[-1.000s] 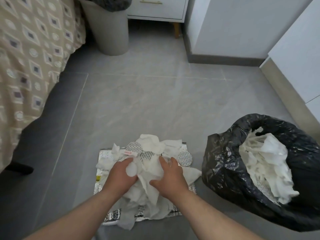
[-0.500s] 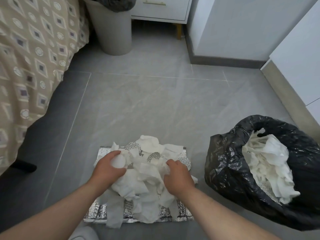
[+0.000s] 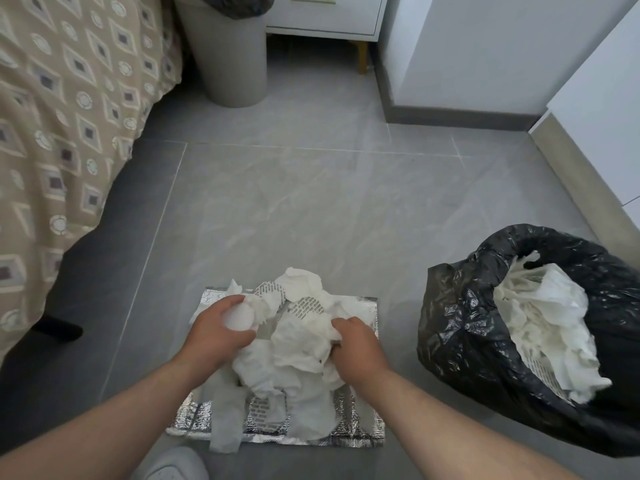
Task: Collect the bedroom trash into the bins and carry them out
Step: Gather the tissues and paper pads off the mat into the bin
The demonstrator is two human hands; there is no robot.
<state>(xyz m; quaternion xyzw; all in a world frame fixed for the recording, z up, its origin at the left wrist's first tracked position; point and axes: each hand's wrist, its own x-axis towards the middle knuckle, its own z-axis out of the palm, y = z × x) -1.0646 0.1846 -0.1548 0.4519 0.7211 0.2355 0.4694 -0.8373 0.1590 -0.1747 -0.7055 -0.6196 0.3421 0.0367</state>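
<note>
The person was bent over the grey tiled floor [image 3: 311, 202], both bare forearms reaching down to a heap of crumpled white tissues [image 3: 301, 348] that lay on a silvery foil sheet [image 3: 360, 424] spread flat on the tiles. The left hand [image 3: 221, 337] had its fingers and thumb curled round a rounded white wad [image 3: 239, 317] at the heap's left edge; what exactly that wad was, I could not tell. The right hand [image 3: 356, 348] was clenched into the right side of the heap, its fingertips buried in the paper. A few loose strips trailed off the near edge of the foil towards the toe of a white shoe [image 3: 169, 462]. To the right, near the heap but apart from it, a black bin bag [image 3: 460, 341] slumped on the floor with its mouth gaping upward, more white tissue paper [image 3: 543, 327] bunched inside it. Farther off, by the corner of the bed with its beige diamond-patterned cover [image 3: 69, 98], stood an upright grey bin [image 3: 232, 60] lined with a dark bag [image 3: 239, 5], just beside a white nightstand [image 3: 329, 12] on wooden legs; neither hand was anywhere near that one
</note>
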